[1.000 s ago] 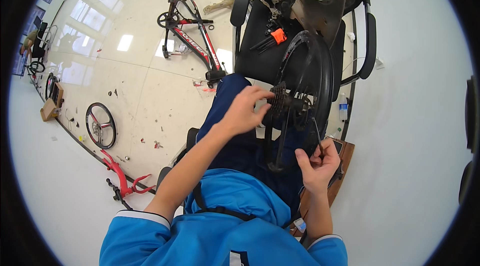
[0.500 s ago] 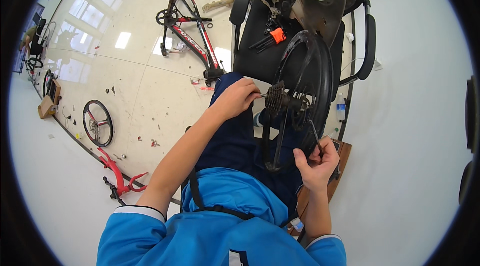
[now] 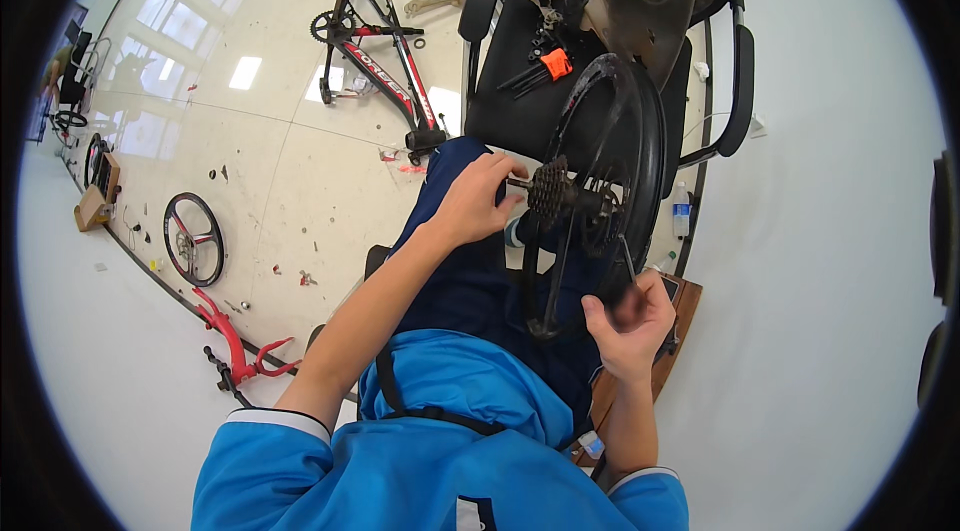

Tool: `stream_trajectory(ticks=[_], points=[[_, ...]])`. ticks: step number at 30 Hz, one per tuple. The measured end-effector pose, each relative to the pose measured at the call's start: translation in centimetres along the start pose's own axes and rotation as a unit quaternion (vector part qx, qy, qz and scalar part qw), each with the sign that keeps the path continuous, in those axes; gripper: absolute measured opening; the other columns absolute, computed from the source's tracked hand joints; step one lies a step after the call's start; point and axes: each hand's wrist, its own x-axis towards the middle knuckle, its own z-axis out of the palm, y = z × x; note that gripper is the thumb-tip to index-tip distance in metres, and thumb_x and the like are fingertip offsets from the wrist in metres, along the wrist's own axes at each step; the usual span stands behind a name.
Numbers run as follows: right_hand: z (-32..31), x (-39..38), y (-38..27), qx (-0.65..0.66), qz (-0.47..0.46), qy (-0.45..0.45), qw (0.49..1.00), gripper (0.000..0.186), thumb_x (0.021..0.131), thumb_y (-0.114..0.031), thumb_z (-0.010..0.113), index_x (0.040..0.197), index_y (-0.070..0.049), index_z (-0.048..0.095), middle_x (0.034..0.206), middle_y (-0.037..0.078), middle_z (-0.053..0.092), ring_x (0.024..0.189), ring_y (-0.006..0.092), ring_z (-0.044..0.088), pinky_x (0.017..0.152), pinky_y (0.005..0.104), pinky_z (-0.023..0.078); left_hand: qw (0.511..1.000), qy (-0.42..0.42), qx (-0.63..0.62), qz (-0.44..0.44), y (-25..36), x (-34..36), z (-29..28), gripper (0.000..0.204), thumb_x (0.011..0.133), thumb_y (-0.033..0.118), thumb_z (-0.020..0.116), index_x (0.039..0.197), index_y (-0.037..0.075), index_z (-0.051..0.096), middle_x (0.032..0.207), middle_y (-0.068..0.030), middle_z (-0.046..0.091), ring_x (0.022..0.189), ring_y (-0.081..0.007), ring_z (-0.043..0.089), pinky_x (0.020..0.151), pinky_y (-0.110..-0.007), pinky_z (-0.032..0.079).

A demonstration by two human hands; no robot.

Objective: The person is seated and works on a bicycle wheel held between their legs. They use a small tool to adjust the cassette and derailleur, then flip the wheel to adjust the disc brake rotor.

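Observation:
A black bicycle wheel (image 3: pixel 652 146) stands upright between my legs, against the front of a chair. At its hub is a dark cassette of stacked sprockets (image 3: pixel 548 193), facing left. My left hand (image 3: pixel 478 196) is at the end of the axle (image 3: pixel 517 182) that sticks out from the cassette, thumb and forefinger curled on either side of it. On the wheel's other side, my right hand (image 3: pixel 632 326) grips a thin grey metal tool (image 3: pixel 627 256) that points up toward the hub; its exact kind is unclear. The fingers of the right hand are slightly blurred.
On the black chair (image 3: pixel 510 116) lie an orange-holder hex key set (image 3: pixel 555 63) and bike parts. A black-and-red bicycle frame (image 3: pixel 375 76), a small wheel (image 3: pixel 194 241) and a red fork (image 3: pixel 235 336) lie on the floor. A wooden board (image 3: pixel 685 316) and bottle (image 3: pixel 681 211) are at right.
My left thumb and forefinger have spread a little at the axle end, showing more of it. My right hand and its tool have shifted only slightly; the wheel stays in place.

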Motion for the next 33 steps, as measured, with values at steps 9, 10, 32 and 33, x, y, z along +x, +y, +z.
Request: stream_trajectory(ticks=[9, 10, 32, 33], points=[[0.1, 0.0, -0.2, -0.001, 0.005, 0.003, 1.000, 0.046, 0.072, -0.015, 0.088, 0.075, -0.011, 0.042, 0.065, -0.008, 0.038, 0.055, 0.0010, 0.030, 0.051, 0.0181, 0.024, 0.989, 0.011, 0.029, 0.147, 3.4, 0.0, -0.7, 0.025, 0.073, 0.013, 0.083, 0.093, 0.009, 0.069, 0.092, -0.0047, 0.062, 0.088, -0.0243, 0.058, 0.076, -0.034, 0.042], [0.2, 0.0, -0.2, 0.001, 0.006, 0.003, 1.000, 0.046, 0.072, -0.015, 0.088, 0.075, -0.011, 0.042, 0.065, -0.008, 0.038, 0.055, 0.0009, 0.030, 0.052, 0.0180, 0.024, 0.987, 0.005, 0.029, 0.158, 3.6, 0.1, -0.6, 0.025, 0.073, 0.015, 0.084, 0.093, 0.010, 0.069, 0.091, -0.0042, 0.062, 0.087, -0.0236, 0.057, 0.075, -0.034, 0.042], [0.3, 0.4, -0.5, -0.022, -0.023, -0.027, 0.999, 0.044, 0.073, -0.013, 0.087, 0.075, -0.011, 0.043, 0.060, -0.008, 0.040, 0.053, 0.0000, 0.031, 0.050, 0.0181, 0.024, 0.996, -0.087, 0.008, -0.033, -0.3, 9.1, 0.1, 0.022, 0.075, 0.022, 0.083, 0.087, 0.006, 0.074, 0.077, -0.0065, 0.066, 0.073, -0.0197, 0.061, 0.067, -0.031, 0.049], [0.3, 0.4, -0.5, -0.021, -0.022, -0.028, 0.999, 0.044, 0.073, -0.013, 0.087, 0.075, -0.011, 0.043, 0.060, -0.008, 0.040, 0.053, -0.0001, 0.031, 0.050, 0.0181, 0.024, 0.990, -0.126, -0.008, -0.070, -0.8, 9.6, 0.3, 0.023, 0.075, 0.023, 0.083, 0.090, 0.007, 0.075, 0.079, -0.0070, 0.068, 0.074, -0.0182, 0.062, 0.067, -0.030, 0.049]])
